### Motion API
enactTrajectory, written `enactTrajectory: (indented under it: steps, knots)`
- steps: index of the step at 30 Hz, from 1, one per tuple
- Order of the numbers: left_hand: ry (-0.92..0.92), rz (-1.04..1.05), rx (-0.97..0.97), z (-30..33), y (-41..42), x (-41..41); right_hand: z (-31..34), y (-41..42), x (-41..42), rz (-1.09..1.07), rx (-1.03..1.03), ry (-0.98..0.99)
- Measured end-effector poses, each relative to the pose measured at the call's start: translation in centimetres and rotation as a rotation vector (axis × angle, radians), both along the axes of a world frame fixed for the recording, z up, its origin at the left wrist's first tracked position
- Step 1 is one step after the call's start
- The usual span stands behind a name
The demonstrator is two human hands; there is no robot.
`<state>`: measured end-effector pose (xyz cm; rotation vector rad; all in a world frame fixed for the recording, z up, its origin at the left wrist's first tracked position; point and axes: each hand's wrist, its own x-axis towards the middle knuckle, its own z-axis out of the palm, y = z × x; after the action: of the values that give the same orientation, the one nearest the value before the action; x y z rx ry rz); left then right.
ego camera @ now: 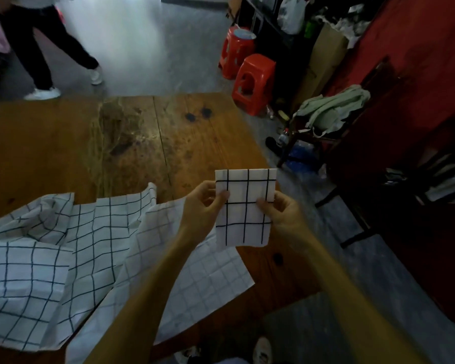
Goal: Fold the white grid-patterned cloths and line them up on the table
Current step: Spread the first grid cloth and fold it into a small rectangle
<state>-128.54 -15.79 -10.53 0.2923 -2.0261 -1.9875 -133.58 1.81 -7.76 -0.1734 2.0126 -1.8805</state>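
Observation:
A small folded white grid-patterned cloth (247, 187) is held up above the right edge of the wooden table (147, 132). My left hand (202, 203) pinches its left edge, thumb on the front. My right hand (281, 214) pinches its right edge lower down. Both hands grip the same folded cloth. Several unfolded grid cloths (63, 258) lie crumpled and overlapping on the near left part of the table, one spreading under my left forearm.
Two red plastic stools (252, 82) stand beyond the table's far right corner. A dark chair with a green garment (331, 109) and clutter lies to the right. A person's legs (45, 53) are at the far left. A red wall panel (418, 61) is on the right.

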Motion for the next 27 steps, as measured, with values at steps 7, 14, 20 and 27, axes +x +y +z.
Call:
enactTrajectory:
  steps: [7,14,20,27]
  knots:
    - [-0.054,-0.087,0.014,1.6,9.5,-1.2,-0.7,10.1,-0.5,-0.129,-0.016,0.015]
    - [-0.14,-0.176,0.021,0.7,26.2,-1.5,-1.9,26.8,-0.3,-0.205,-0.066,0.001]
    - [-0.216,-0.206,0.101,2.5,37.4,-4.5,-1.1,38.5,-1.7,-0.264,-0.063,0.017]
    - [-0.103,-0.298,0.01,4.3,43.3,-9.7,-0.8,44.5,-6.9,-0.335,-0.073,0.053]
